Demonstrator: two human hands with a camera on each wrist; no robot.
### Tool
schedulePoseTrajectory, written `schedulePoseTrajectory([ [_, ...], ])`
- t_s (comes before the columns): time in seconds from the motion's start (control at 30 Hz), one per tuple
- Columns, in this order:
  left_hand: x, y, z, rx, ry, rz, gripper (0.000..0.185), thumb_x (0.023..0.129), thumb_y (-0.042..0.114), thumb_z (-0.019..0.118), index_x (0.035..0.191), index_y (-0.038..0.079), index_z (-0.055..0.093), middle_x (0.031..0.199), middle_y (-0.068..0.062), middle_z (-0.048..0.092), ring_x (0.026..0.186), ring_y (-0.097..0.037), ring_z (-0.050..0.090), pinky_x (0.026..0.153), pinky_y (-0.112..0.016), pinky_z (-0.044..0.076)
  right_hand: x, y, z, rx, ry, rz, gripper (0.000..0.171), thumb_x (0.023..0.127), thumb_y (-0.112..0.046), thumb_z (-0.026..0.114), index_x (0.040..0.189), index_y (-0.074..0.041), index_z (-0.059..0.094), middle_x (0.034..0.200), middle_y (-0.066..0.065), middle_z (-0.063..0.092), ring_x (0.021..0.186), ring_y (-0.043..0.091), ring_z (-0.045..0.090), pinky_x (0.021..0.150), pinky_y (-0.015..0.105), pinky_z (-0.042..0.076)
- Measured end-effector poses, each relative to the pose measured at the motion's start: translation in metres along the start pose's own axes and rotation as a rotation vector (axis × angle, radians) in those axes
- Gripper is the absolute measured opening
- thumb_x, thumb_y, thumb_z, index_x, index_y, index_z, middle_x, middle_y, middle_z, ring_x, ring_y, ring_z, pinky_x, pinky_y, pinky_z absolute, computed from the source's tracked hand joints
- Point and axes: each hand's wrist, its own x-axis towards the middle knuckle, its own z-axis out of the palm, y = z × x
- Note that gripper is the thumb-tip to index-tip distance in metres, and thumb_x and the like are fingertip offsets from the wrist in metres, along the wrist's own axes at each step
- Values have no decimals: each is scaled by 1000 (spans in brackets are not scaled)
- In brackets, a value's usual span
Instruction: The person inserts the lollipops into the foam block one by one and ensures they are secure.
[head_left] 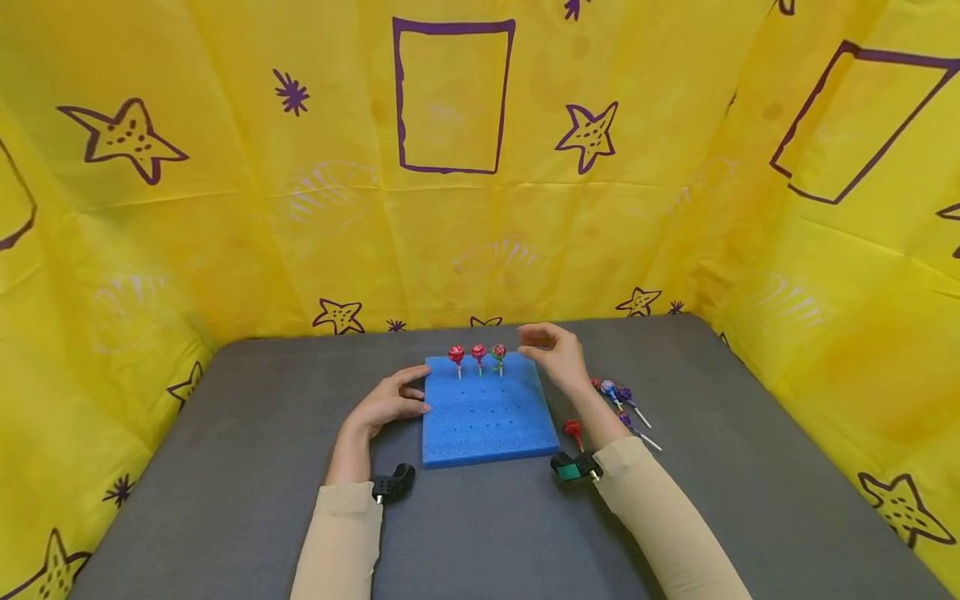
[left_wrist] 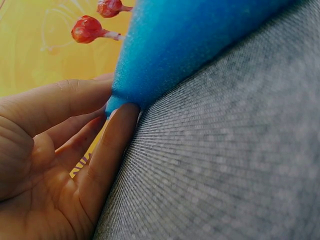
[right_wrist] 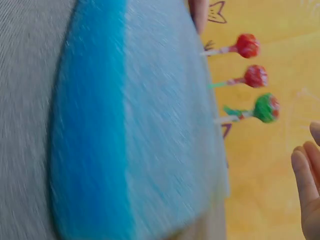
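A blue foam block (head_left: 487,417) lies flat on the table, dotted with small holes. Along its back row stand three wrapped lollipops: a red one (head_left: 456,354), another red one (head_left: 478,352) and a green-and-red one (right_wrist: 266,108). My left hand (head_left: 390,402) touches the block's left edge with thumb and fingertips, also seen in the left wrist view. Just right of the green-and-red lollipop, my right hand (head_left: 555,354) hovers over the back right corner. Its thumb and fingers are apart and hold nothing. The right wrist view is blurred.
Several loose lollipops lie right of the block, among them a red one (head_left: 573,431), a blue-and-white one (head_left: 609,389) and a purple one (head_left: 626,395); my right forearm partly covers this group. A yellow patterned cloth (head_left: 450,250) hangs behind and beside the grey table (head_left: 292,425).
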Motion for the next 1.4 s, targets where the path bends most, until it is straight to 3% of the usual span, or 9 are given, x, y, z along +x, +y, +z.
schedulePoseTrajectory([
  [0.17, 0, -1, 0, 0, 1, -3, 74, 85, 5, 73, 151, 17, 42, 147, -16, 42, 114, -25, 56, 87, -29, 57, -1, -6, -20, 24, -21, 6, 36, 86, -9, 75, 121, -4, 68, 120, 20, 70, 112, 32, 67, 87, 24, 57],
  [0.3, -1, -1, -2, 8, 4, 0, 74, 86, 6, 73, 151, 18, 41, 149, -15, 41, 116, -26, 55, 87, -29, 57, -3, -11, -35, 28, -23, 8, 38, 88, -12, 74, 123, -2, 66, 122, 21, 69, 106, 21, 69, 84, 16, 55],
  [0.47, -1, 0, -2, 23, 3, 10, 74, 86, 8, 74, 152, 17, 40, 150, -16, 40, 118, -26, 55, 87, -28, 56, -8, -13, -51, 61, -21, 7, 39, 88, -11, 73, 124, 1, 65, 123, 25, 67, 92, -4, 67, 82, 13, 54],
  [0.67, 0, -2, -1, 12, -16, 29, 74, 87, 7, 72, 152, 14, 38, 150, -18, 39, 115, -25, 55, 86, -26, 56, -18, -9, -67, 45, -49, 24, 39, 90, -16, 72, 125, -1, 65, 126, 26, 65, 93, -8, 66, 83, 13, 54],
  [0.8, 0, -3, 0, 1, -27, 37, 75, 87, 6, 72, 153, 14, 38, 153, -18, 36, 118, -26, 55, 87, -27, 56, -26, -6, -80, -21, -66, 31, 38, 91, -20, 71, 125, -4, 66, 124, 19, 68, 94, -6, 66, 84, 13, 53],
  [1.03, -1, 0, -1, 17, -7, 27, 75, 85, 6, 73, 152, 17, 40, 152, -15, 39, 120, -28, 55, 87, -29, 56, -36, 2, -103, -74, -71, 12, 38, 92, -23, 70, 124, -2, 65, 109, -12, 71, 92, -9, 66, 83, 11, 52],
  [1.2, -1, 1, -2, 27, 0, 23, 76, 85, 7, 74, 152, 16, 39, 153, -15, 39, 119, -27, 55, 86, -28, 56, -44, 13, -117, -123, -98, 39, 37, 93, -22, 69, 123, -1, 66, 108, -11, 72, 91, -9, 66, 83, 14, 54],
  [1.4, -1, 1, -1, 6, -7, 17, 75, 86, 5, 73, 152, 16, 39, 152, -16, 39, 117, -26, 55, 86, -28, 57, -55, 28, -133, -137, -149, 81, 40, 92, -25, 69, 122, 1, 65, 102, -22, 70, 94, -3, 68, 83, 16, 55],
])
